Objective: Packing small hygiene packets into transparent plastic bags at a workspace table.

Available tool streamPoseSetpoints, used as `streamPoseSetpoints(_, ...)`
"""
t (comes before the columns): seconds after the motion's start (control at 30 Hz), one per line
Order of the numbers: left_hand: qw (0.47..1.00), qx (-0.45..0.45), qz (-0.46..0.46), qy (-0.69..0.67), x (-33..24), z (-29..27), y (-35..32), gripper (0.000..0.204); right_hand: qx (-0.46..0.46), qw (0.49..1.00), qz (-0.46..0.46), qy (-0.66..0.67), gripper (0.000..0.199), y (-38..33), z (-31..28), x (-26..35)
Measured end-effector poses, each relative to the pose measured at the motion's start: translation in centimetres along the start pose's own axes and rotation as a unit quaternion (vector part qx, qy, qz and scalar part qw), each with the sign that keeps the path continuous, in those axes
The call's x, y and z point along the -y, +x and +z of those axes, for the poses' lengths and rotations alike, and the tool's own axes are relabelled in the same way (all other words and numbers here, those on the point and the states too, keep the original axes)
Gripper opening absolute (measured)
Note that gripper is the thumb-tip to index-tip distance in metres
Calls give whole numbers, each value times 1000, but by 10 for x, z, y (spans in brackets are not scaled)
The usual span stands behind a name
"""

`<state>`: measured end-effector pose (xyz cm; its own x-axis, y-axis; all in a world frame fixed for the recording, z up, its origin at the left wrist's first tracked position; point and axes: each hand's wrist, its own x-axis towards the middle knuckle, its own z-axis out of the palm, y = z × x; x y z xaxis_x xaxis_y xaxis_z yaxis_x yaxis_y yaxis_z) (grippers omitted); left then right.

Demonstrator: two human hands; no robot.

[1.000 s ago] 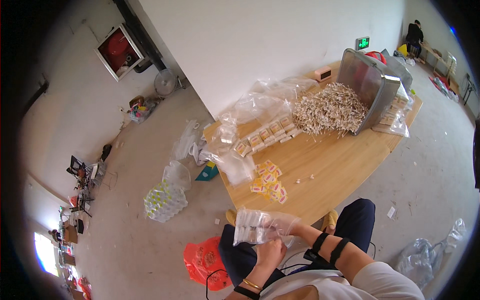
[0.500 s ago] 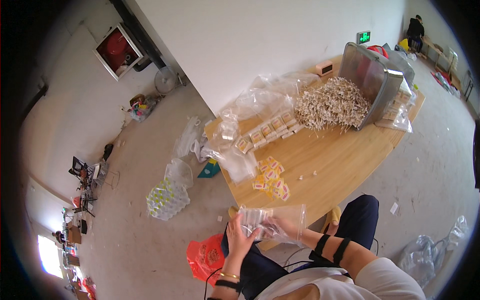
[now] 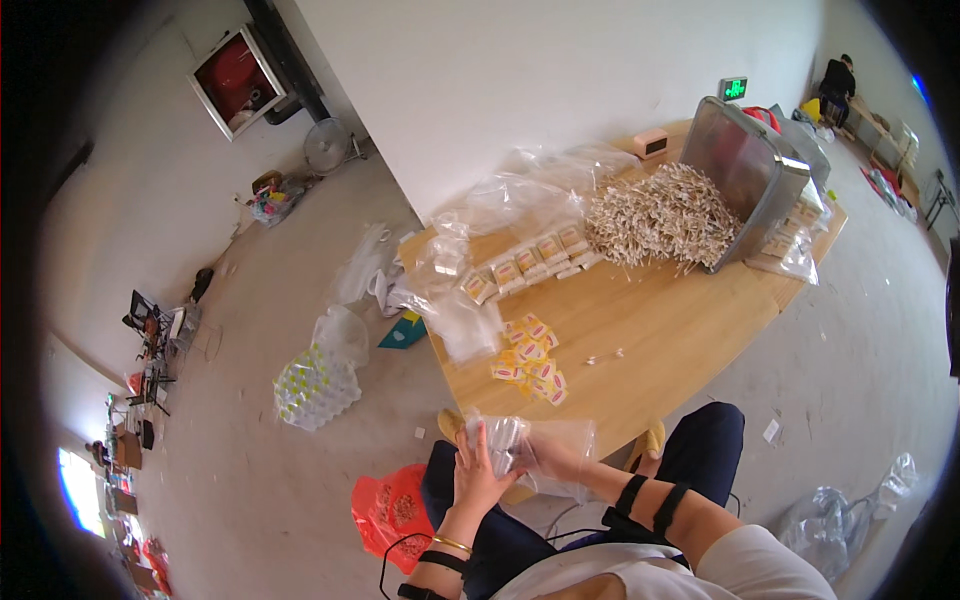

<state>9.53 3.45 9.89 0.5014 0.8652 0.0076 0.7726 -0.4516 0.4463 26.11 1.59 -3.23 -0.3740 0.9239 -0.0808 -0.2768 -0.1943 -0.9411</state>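
Observation:
Over my lap, by the table's near edge, I hold a clear plastic bag (image 3: 574, 440) with several small clear-and-white packs (image 3: 507, 440) at its left end. My left hand (image 3: 478, 478) is wrapped round that end from outside, thumb across the packs. My right hand (image 3: 548, 455) appears to reach inside the bag from its right end; its fingers are partly hidden by the film and packs. Just beyond the bag lie scattered yellow-and-white cards (image 3: 530, 355). Behind them stands a row of small packs with yellow labels (image 3: 528, 265).
A large heap of cotton swabs (image 3: 660, 215) spills from a tipped grey plastic bin (image 3: 738, 150) on the wooden table (image 3: 680, 320). Clear bags (image 3: 465, 325) cover the table's left side. A red bag (image 3: 385, 510) sits low at my left; a bag of bottles (image 3: 318, 388) lies on the floor.
The packs have bunched closer to my left palm, and my left fingers now point more upward. My right hand stays at the bag. The whole view has shifted slightly.

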Motion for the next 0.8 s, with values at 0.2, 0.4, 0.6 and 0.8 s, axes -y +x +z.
streamPoseSetpoints(0.2, 995, 16, 25, -92, 29, -6, 2, 108, -163, 915, 3, -369, 22, -38, 13, 58)
streamPoseSetpoints(0.4, 995, 53, 25, -76, 16, -9, 3, 108, -52, 850, -72, -519, 26, -45, -15, 26)
streamPoseSetpoints(0.6, 997, -1, 75, 9, 13, -13, 3, 107, -1, 775, -185, -604, 23, -43, -7, 36)
streamPoseSetpoints(0.8, 971, 16, 185, 151, 19, -11, 8, 96, 26, 804, -66, -590, 25, -37, 4, 46)
